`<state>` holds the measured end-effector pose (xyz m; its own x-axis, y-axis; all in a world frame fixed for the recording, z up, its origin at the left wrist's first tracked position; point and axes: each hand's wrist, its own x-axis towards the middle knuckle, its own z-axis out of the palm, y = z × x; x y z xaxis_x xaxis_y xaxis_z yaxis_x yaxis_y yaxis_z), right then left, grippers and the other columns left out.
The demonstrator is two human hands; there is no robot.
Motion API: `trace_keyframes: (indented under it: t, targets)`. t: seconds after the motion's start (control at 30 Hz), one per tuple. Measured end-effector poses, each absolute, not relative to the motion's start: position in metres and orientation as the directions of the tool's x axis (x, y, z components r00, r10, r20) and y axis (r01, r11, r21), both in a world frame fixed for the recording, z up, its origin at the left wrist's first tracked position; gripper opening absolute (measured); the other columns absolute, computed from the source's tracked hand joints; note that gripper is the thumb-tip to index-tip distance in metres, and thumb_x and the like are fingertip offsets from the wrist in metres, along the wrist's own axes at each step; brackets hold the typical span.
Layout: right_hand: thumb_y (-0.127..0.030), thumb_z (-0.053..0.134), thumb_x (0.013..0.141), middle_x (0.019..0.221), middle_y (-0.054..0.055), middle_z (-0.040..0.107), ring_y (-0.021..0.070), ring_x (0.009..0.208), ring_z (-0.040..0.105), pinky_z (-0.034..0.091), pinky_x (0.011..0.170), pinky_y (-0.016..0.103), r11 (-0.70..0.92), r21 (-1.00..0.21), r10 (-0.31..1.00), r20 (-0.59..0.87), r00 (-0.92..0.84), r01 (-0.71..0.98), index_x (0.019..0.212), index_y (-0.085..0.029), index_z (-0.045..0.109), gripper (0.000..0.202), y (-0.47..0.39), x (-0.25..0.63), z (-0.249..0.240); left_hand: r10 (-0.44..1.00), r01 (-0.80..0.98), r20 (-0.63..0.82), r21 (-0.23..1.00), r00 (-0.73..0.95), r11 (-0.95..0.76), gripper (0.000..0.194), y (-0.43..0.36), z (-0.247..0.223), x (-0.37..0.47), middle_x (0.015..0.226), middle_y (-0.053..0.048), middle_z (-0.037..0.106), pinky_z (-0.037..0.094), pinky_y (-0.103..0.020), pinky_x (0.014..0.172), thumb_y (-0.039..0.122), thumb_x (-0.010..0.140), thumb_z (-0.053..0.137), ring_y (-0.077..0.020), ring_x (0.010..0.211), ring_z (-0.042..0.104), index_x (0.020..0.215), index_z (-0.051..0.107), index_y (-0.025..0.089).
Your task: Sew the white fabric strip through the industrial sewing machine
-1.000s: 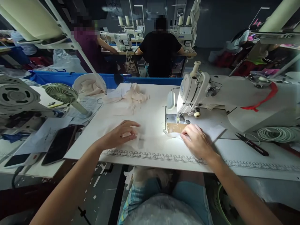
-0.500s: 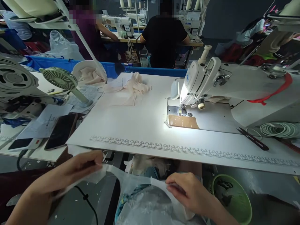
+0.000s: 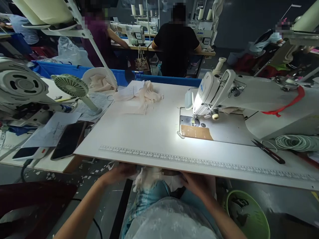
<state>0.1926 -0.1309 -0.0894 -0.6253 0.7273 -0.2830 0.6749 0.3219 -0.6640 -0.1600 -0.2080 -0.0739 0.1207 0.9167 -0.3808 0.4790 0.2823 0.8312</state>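
Both hands are down at the table's front edge, partly beneath it and in shadow. My left hand (image 3: 124, 172) is beside pale cloth (image 3: 147, 177) that lies over my lap; its fingertips are hidden. On the other side of that cloth, my right hand (image 3: 194, 183) reaches under the edge near a whitish piece of fabric (image 3: 174, 182). Shadow and the tabletop conceal its fingers, so a grip cannot be made out. Sheer white material (image 3: 171, 219) covers my front, over blue-green cloth (image 3: 152, 194).
A lit sewing machine (image 3: 211, 96) stands on the white table (image 3: 139, 132), with thread snips (image 3: 267, 151) to its right. Peach fabric pieces (image 3: 149, 93) lie further back. Left are a green fan (image 3: 71, 85) and a phone (image 3: 68, 139). A green bin (image 3: 259, 212) sits below right.
Both hands have moved forward and inward, from above my lap to beneath the table edge. The white strip stretched between them no longer shows there. The view has shifted slightly.
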Motion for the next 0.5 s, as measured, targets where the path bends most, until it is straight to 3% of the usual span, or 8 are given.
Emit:
trace_keyframes:
  t: [0.1, 0.2, 0.3, 0.4, 0.47, 0.5]
  targets:
    - [-0.025, 0.055, 0.094, 0.105, 0.009, 0.076, 0.0268, 0.097, 0.071, 0.055, 0.088, 0.041, 0.366, -0.742, 0.612, -0.264, -0.745, 0.562, 0.114, -0.023, 0.07, 0.025, -0.149, 0.192, -0.036, 0.805, 0.37, -0.473, 0.863, 0.358, 0.343, 0.037, -0.209, -0.028, -0.132, 0.077, -0.004, 0.066, 0.046, -0.025, 0.066, 0.056, 0.087, 0.059, -0.0186, 0.072, 0.061, 0.082, 0.063, 0.019]
    - [-0.028, 0.051, 0.098, 0.092, 0.002, 0.075, 0.0169, 0.082, 0.07, 0.054, 0.078, 0.029, 0.367, -0.886, 0.472, -0.087, -0.877, 0.285, 0.115, -0.026, 0.069, 0.024, -0.155, 0.19, 0.021, 0.774, 0.282, -0.461, 0.886, 0.435, 0.369, 0.038, -0.199, 0.016, -0.1, 0.075, -0.004, 0.066, 0.045, -0.023, 0.06, 0.056, 0.088, 0.059, -0.0163, 0.067, 0.061, 0.083, 0.06, 0.018]
    - [-0.03, 0.05, 0.101, 0.092, 0.002, 0.074, 0.0146, 0.078, 0.069, 0.055, 0.074, 0.027, 0.282, -0.938, 0.611, 0.013, -0.792, 0.202, 0.112, -0.027, 0.068, 0.021, -0.14, 0.186, 0.052, 0.81, 0.225, -0.39, 0.92, 0.439, 0.321, 0.039, -0.172, 0.043, -0.08, 0.072, -0.002, 0.065, 0.044, -0.022, 0.059, 0.056, 0.087, 0.063, -0.0139, 0.065, 0.059, 0.081, 0.06, 0.018]
    - [-0.041, 0.057, 0.096, 0.115, 0.007, 0.071, 0.0195, 0.101, 0.068, 0.055, 0.087, 0.033, 0.115, -0.965, 0.774, -0.063, -0.63, 0.238, 0.121, -0.025, 0.063, 0.03, -0.107, 0.18, 0.052, 0.834, 0.17, -0.329, 0.944, 0.444, 0.282, 0.043, -0.13, 0.052, -0.068, 0.073, -0.002, 0.068, 0.047, -0.024, 0.06, 0.06, 0.082, 0.067, -0.0143, 0.065, 0.062, 0.082, 0.061, 0.017]
    - [-0.048, 0.065, 0.088, 0.118, 0.01, 0.07, 0.0231, 0.11, 0.066, 0.055, 0.091, 0.036, 0.018, -0.971, 0.768, -0.14, -0.625, 0.24, 0.125, -0.02, 0.06, 0.047, -0.081, 0.175, 0.045, 0.836, 0.152, -0.305, 0.952, 0.456, 0.265, 0.047, -0.097, 0.051, -0.062, 0.073, -0.003, 0.069, 0.049, -0.025, 0.059, 0.063, 0.077, 0.069, -0.0153, 0.065, 0.064, 0.083, 0.061, 0.017]
    - [-0.051, 0.067, 0.085, 0.11, 0.01, 0.072, 0.0237, 0.103, 0.069, 0.058, 0.085, 0.036, -0.009, -0.971, 0.756, -0.164, -0.634, 0.24, 0.123, -0.018, 0.06, 0.051, -0.069, 0.172, 0.043, 0.842, 0.147, -0.3, 0.954, 0.448, 0.261, 0.048, -0.081, 0.05, -0.058, 0.073, -0.003, 0.069, 0.05, -0.026, 0.059, 0.062, 0.074, 0.072, -0.016, 0.065, 0.065, 0.084, 0.061, 0.016]
